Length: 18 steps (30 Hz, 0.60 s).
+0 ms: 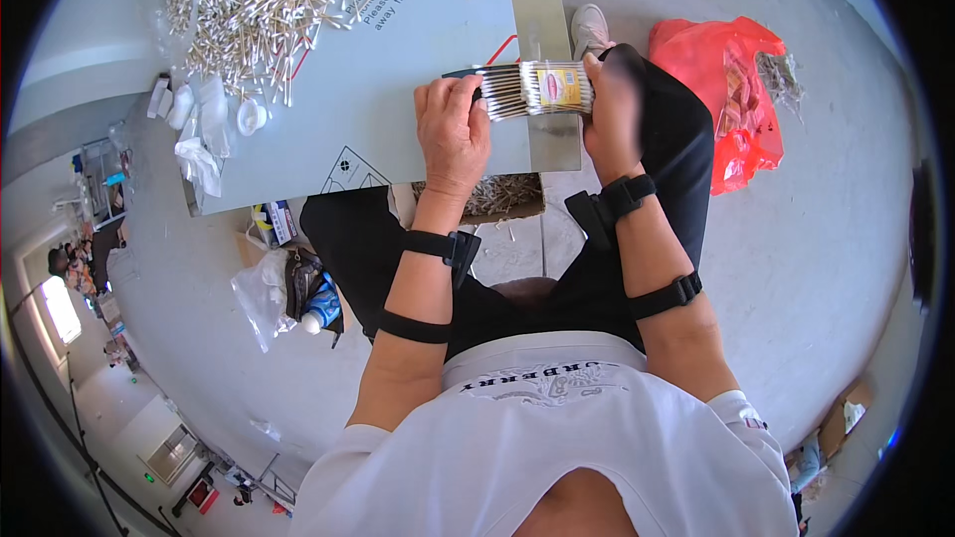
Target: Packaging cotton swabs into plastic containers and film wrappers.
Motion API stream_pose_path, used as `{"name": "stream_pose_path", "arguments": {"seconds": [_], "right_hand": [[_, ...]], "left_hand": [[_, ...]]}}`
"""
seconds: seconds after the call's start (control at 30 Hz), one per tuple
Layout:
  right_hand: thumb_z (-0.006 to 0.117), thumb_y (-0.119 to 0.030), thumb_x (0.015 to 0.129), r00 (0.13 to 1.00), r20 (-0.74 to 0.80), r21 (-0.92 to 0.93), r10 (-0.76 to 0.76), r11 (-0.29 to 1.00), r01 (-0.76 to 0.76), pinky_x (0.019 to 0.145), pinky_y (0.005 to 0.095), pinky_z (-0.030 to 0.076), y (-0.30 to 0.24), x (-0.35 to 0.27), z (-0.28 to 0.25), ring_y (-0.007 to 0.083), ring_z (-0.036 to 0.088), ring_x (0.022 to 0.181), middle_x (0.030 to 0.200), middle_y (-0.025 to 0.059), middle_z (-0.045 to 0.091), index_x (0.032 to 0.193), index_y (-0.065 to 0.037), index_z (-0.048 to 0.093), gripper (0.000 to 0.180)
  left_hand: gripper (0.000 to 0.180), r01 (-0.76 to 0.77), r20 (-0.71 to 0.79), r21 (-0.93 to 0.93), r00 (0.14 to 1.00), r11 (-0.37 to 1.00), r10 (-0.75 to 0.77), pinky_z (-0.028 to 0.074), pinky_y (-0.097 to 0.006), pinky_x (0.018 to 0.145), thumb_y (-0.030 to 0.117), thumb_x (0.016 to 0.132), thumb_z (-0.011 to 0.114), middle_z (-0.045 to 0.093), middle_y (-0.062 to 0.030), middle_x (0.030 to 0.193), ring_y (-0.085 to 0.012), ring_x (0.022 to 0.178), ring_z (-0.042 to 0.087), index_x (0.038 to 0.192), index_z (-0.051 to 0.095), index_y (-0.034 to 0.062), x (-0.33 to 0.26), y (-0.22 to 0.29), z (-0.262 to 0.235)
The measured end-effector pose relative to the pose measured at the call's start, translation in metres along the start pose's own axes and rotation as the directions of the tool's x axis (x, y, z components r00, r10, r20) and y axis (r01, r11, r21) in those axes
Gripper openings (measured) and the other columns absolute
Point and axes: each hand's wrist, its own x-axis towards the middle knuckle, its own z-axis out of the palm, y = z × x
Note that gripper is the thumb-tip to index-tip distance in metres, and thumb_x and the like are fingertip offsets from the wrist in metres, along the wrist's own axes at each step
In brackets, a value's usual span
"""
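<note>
Cotton swab bundle [537, 89] at one o'clock, left hand [455, 137] pinching its nine-o'clock end, right hand [613, 124] clasping three; loose swabs [264, 10] toward eleven!

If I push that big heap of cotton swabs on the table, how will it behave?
The heap of cotton swabs would probably scatter, since they lie loose at many angles. Some may roll, being thin and straight. It's probably light for its size, being slim sticks.

The right grip [609, 127] seems partly blurred
</note>
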Motion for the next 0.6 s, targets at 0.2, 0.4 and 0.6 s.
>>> {"name": "stream_pose_path", "arguments": {"seconds": [0.2,0.4,0.6], "right_hand": [[0.073,-0.015,0.084,1.0,-0.013,-0.001,0.004,1.0,-0.004,0.067,0.0255,0.051,-0.002,-0.001,0.001,0.0101,0.059,0.071,0.081,0.0013,0.062,0.091,0.001,0.065,0.019],[0.073,-0.015,0.085,1.0,-0.011,0.001,0.015,1.0,-0.015,0.066,0.025,0.05,-0.003,-0.003,0.005,0.0091,0.059,0.07,0.078,0.0007,0.062,0.09,0.001,0.065,0.019],[0.072,-0.014,0.085,1.0,-0.022,-0.009,-0.004,1.0,0.004,0.065,0.0242,0.048,-0.002,0.0,0.001,0.0074,0.056,0.068,0.077,-0.001,0.061,0.086,-0.001,0.066,0.015]], "left_hand": [[0.034,0.0,-0.005,0.002,1.0,1.0,0.0,0.046,-0.04,0.079,-0.005,0.071,0.064,0.055,-0.0087,0.092,-0.0286,0.089,0.05,0.104,0.062,0.0058,0.0,0.0,0.0],[0.031,0.027,-0.047,-0.068,0.998,0.997,-0.031,0.045,-0.04,0.08,-0.004,0.073,0.063,0.057,-0.0096,0.092,-0.0293,0.09,0.051,0.102,0.063,0.0053,0.004,-0.009,-0.004],[0.021,0.142,-0.213,0.096,0.97,0.985,-0.119,0.046,-0.04,0.076,-0.001,0.075,0.063,0.059,-0.0102,0.09,-0.0302,0.088,0.053,0.095,0.062,0.0047,0.038,-0.07,-0.032]]}}
